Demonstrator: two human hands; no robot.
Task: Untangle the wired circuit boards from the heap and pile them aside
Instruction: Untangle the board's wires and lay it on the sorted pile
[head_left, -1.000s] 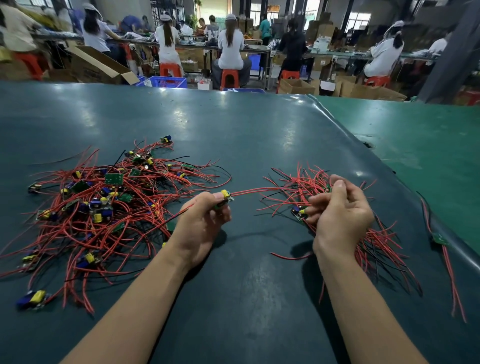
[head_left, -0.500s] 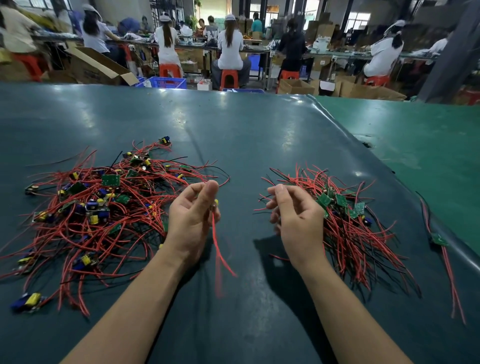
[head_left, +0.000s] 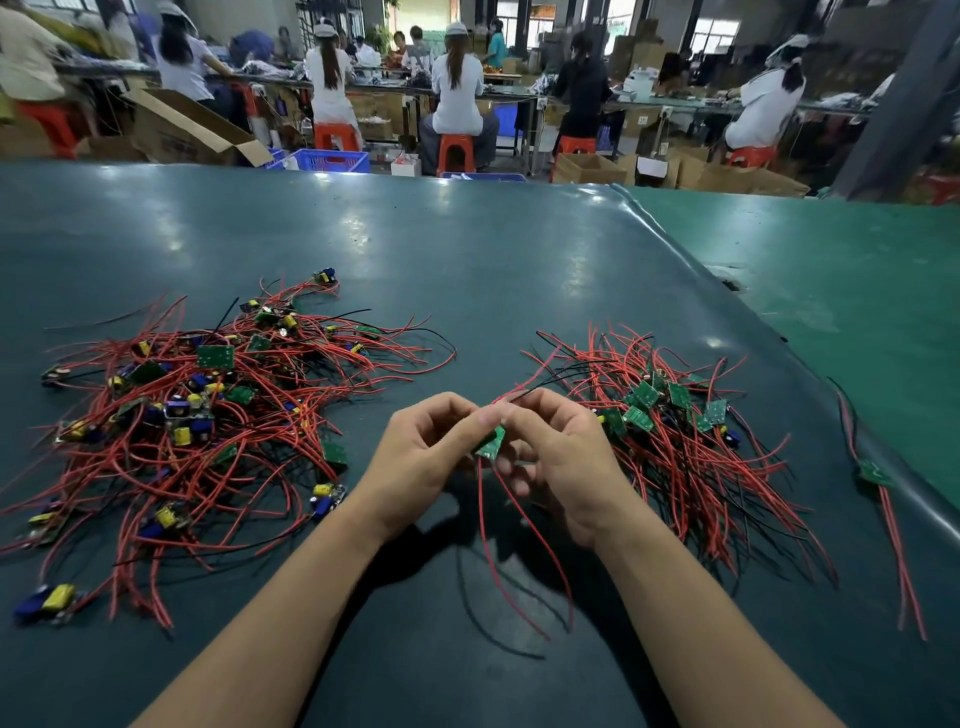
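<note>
Hands: left hand (head_left: 423, 457) and right hand (head_left: 558, 460) meet near centre, fingers curled, pinching one green circuit board (head_left: 491, 442); its red wires dangle.
Heap (head_left: 208, 410): left on table (head_left: 467, 270).
Sorted pile (head_left: 670, 431): right.

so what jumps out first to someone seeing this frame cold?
The tangled heap of red-wired circuit boards sprawls at left on the dark green table, with a tidier sorted pile at right. Between them, the left hand and right hand together pinch one small green board, its red wires dangling toward the viewer.
</note>
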